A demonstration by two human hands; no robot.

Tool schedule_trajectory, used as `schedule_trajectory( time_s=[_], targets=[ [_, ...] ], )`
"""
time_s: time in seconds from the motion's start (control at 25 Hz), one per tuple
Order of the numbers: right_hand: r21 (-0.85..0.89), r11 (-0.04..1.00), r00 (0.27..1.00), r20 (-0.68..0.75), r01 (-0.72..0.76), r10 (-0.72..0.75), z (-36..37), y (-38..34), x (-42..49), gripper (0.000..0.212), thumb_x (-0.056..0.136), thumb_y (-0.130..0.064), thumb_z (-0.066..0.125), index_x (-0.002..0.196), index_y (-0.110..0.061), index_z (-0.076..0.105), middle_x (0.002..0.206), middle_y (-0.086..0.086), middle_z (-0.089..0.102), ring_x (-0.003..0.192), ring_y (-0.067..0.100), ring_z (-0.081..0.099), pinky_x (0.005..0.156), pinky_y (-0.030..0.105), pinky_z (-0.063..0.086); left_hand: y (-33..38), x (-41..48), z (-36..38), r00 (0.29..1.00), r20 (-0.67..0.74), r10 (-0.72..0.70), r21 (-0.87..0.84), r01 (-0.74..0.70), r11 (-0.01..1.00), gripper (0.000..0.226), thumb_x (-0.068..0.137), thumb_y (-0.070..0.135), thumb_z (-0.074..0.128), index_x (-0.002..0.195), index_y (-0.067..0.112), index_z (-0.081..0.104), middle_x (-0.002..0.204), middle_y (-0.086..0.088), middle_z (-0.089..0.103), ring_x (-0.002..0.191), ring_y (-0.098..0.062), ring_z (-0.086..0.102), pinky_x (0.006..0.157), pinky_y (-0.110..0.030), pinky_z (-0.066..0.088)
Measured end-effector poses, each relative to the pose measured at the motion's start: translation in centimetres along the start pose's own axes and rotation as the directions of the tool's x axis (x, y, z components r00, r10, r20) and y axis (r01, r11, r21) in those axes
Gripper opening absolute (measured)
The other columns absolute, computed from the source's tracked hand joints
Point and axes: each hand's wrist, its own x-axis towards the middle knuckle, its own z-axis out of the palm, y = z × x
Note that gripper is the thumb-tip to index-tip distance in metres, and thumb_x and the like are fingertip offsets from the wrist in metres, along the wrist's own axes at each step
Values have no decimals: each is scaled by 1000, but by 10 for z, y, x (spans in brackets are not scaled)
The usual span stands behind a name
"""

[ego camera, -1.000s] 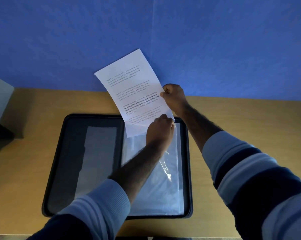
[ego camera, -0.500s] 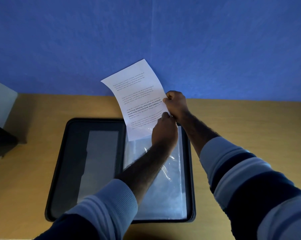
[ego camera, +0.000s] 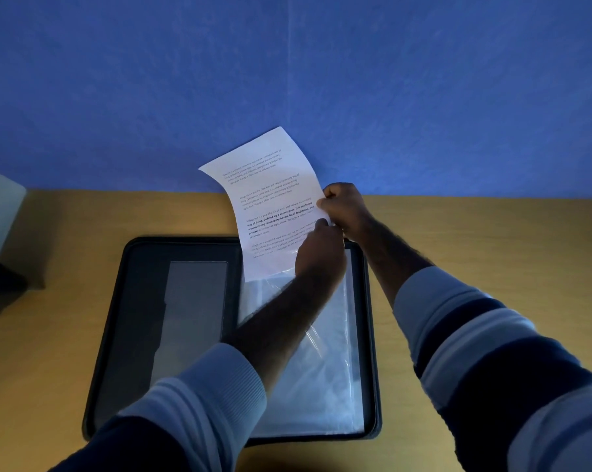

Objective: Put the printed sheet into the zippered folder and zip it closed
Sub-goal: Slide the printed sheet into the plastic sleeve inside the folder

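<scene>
Nearest us, our two striped sleeves point(ego camera: 199, 403) reached out over the zippered folder point(ego camera: 117, 335), which lay wide open and flat on the wooden desk point(ego camera: 475, 250), close to the near edge and left of centre. Its left half showed a dark inner panel point(ego camera: 192, 318); its right half carried a stack of clear plastic sleeves point(ego camera: 322, 362), glinting. Further out, our left hand point(ego camera: 320, 257) sat at the top of those clear sleeves with its fingers closed around the lower right part of the printed sheet point(ego camera: 270, 199), and it looked to us as if it also pinched the sleeve's open mouth, though we could not tell for certain. Just beyond it, our right hand point(ego camera: 344, 207) was clamped on the sheet's right edge, thumb and fingers together. And the sheet itself stood nearly upright, long axis running up and away toward the far edge and the blue wall point(ego camera: 287, 80), bowing slightly left, its bottom edge already down at the pocket opening. That was the relation that mattered: the sheet lay above and beyond our fingers, the pocket below and nearer, so we judged the next push had to go straight down along that long axis. The zip stayed undone.
</scene>
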Motion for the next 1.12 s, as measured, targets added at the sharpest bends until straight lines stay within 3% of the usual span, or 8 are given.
schedule_trajectory(
  time_s=[0.2,0.36,0.52,0.6,0.72,0.96,1.0,1.12],
  targets=[
    [83,992,996,18,-92,90,1,9,-2,17,79,5,57,90,18,58,104,38,64,73,24,56,64,36,43,4,-10,5,997,-77,23,67,-18,998,27,98,2,45,116,10,63,110,-10,61,99,-29,60,74,-39,50],
    [104,987,992,52,-123,118,-3,10,-6,5,81,7,55,83,10,59,83,32,58,72,23,53,63,37,41,4,-10,6,996,-35,87,119,-82,990,28,95,0,46,116,12,61,107,-9,64,99,-28,59,71,-37,47],
    [116,986,990,94,-116,105,-8,8,-7,5,83,8,55,82,8,59,99,43,58,75,26,55,64,38,41,0,-6,3,995,-9,104,140,-102,985,29,94,0,46,118,12,59,101,-10,66,95,-29,62,67,-35,40],
    [81,992,987,134,-100,89,-12,6,-4,10,84,7,56,76,0,54,82,35,52,70,25,51,58,33,38,0,-6,3,992,18,127,167,-129,978,32,94,1,49,122,13,56,100,-10,66,94,-29,64,68,-36,43],
    [40,996,987,143,-85,79,-13,1,1,16,83,7,57,75,-5,52,74,16,47,66,22,47,57,32,35,6,-6,5,993,8,115,158,-115,981,29,96,1,49,123,11,55,104,-10,65,97,-27,64,73,-36,49],
    [117,962,957,183,-247,223,-11,15,3,7,87,9,59,83,4,62,68,18,62,53,23,56,48,23,43,19,-14,15,1000,-17,12,114,-10,993,33,96,-1,47,128,8,51,111,-10,66,102,-28,65,80,-37,54],
    [127,955,951,193,-269,243,-11,18,3,5,87,9,60,86,6,64,73,20,65,59,26,61,52,25,47,19,-16,15,1000,-22,5,101,-3,995,31,97,0,47,126,9,52,108,-10,68,98,-27,66,77,-37,53],
    [221,898,914,240,-379,327,-7,24,1,12,88,13,56,96,16,64,100,30,70,93,40,71,86,45,57,17,-16,14,997,-46,-61,0,61,998,32,98,3,42,128,11,51,103,-11,70,94,-29,68,74,-37,50]
  ],
)
